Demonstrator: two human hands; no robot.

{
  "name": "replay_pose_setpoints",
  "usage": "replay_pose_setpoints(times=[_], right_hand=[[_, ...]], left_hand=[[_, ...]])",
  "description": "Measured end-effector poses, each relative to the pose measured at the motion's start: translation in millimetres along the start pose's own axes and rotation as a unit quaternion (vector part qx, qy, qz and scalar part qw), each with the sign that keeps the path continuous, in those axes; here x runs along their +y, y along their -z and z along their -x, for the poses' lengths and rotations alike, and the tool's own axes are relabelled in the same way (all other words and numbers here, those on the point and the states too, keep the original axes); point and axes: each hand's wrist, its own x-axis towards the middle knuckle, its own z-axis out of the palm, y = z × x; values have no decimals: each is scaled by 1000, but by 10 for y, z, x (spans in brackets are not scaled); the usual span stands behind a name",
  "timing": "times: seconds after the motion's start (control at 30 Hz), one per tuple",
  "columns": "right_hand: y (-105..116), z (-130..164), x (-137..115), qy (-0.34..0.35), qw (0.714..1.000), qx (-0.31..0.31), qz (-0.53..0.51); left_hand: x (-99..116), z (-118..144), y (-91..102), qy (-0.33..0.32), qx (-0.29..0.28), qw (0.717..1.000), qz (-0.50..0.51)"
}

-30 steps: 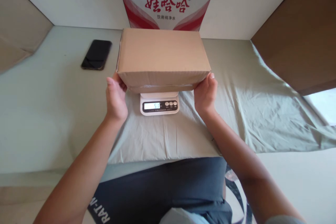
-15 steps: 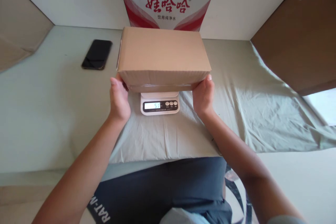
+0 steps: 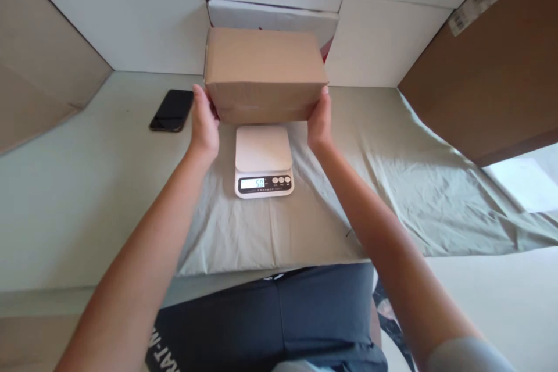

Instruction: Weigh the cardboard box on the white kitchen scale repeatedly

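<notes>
A brown cardboard box (image 3: 265, 58) is held between my two hands, beyond the scale and apart from its plate. My left hand (image 3: 204, 121) grips the box's left end, thumb up along the near corner and fingers partly hidden behind it. At the opposite end my right hand (image 3: 319, 119) grips in the same way, its fingers hidden beneath and behind the box. Nearer to me, a white digital kitchen scale (image 3: 264, 150) lies on the cloth with its plate bare. Its lit display (image 3: 253, 183) seems to read 50, though the last digit is unclear.
A black smartphone (image 3: 172, 110) lies left of my left hand on the pale green cloth (image 3: 108, 197). White panels and a white-and-red carton (image 3: 279, 14) stand behind the box. Large brown cardboard stands at the left (image 3: 39, 58) and right (image 3: 492, 64).
Both hands have carried the box up and away from me, uncovering the scale's plate. The display went from about 51 to about 50. The camera view has tilted and shifted.
</notes>
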Motion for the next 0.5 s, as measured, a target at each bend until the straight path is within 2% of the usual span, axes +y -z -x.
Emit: replay_pose_setpoints(times=[0.1, 0.23, 0.37, 0.5], right_hand=[[-50, -110, 399, -47, 998, 22, -23], [-36, -98, 723, -52, 996, 25, -72], [6, -154, 851, -58, 992, 2, -108], [12, -164, 822, -69, 992, 1, -104]], left_hand=[[-350, -204, -21, 37, 23, 999, -7], [-630, -201, -1, 40, 32, 999, 12], [-714, -180, 12, 50, 40, 997, 40], [-755, -214, 12, 68, 59, 995, 38]])
